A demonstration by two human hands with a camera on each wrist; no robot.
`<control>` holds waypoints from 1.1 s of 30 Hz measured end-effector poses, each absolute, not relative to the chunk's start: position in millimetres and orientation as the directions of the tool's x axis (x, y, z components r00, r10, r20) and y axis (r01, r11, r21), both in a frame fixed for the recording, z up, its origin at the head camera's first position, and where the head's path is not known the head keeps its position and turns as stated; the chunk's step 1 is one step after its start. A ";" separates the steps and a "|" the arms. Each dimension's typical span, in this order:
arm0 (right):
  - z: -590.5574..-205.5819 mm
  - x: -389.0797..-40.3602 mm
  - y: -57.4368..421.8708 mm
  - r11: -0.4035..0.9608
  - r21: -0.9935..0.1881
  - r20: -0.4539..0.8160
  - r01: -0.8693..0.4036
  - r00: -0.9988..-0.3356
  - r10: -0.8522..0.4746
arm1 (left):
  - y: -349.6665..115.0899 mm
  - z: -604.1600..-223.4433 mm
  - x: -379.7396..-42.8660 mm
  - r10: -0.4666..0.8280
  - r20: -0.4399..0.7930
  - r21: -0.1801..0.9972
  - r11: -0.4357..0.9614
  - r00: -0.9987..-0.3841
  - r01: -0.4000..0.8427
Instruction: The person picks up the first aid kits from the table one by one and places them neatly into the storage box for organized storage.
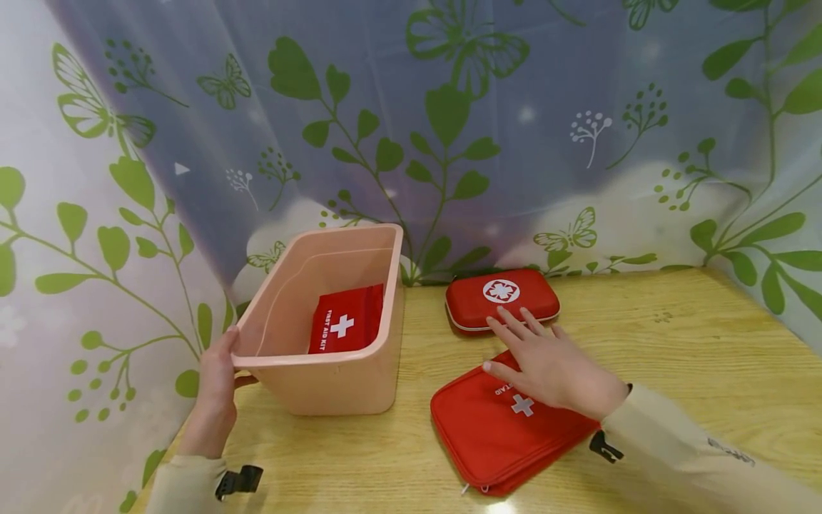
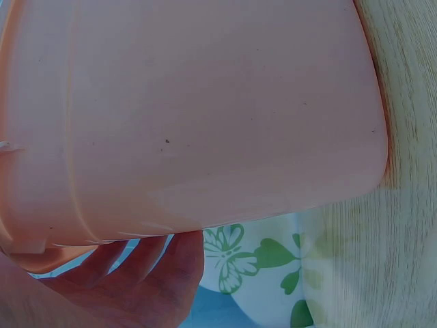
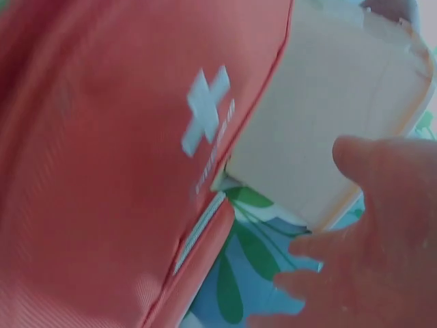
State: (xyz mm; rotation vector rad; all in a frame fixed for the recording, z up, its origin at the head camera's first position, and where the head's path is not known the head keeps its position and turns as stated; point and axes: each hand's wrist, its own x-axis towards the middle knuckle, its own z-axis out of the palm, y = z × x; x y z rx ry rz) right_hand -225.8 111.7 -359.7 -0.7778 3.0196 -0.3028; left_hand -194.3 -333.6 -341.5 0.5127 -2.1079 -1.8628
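My left hand (image 1: 218, 392) grips the front left corner of a pink plastic bin (image 1: 321, 385) by its rim. In the left wrist view its fingers (image 2: 181, 263) curl under the rim beside the bin's outer wall (image 2: 205, 116). Inside the bin lies a red first aid kit pouch (image 1: 369, 332) with a white cross. My right hand (image 1: 555, 368), fingers spread, hovers over a flat red zippered first aid bag (image 1: 481, 435) on the table. The right wrist view shows that hand (image 3: 389, 232) apart from the bag (image 3: 116, 171), holding nothing.
Behind the bag sits a red hard-shell case (image 1: 462, 303) with a white round emblem, close to the back curtain (image 1: 514, 164). The wooden table (image 1: 681, 335) meets leaf-printed curtains at the back and both sides. A black buckle strap hangs at each wrist.
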 end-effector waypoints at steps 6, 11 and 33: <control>-367.7 -205.1 101.8 0.875 -0.191 0.070 -0.445 -0.895 -0.440 | -334.7 -341.8 -194.4 -0.435 -0.025 0.991 0.108 -0.900 -0.080; -374.9 -192.9 89.6 0.890 -0.134 0.082 -0.435 -0.900 -0.428 | -335.0 -341.4 -194.3 -0.437 -0.026 0.991 0.107 -0.899 -0.081; -411.7 -202.2 88.7 0.893 -0.133 0.073 -0.430 -0.903 -0.424 | -333.5 -343.0 -193.3 -0.429 -0.011 0.989 0.126 -0.903 -0.072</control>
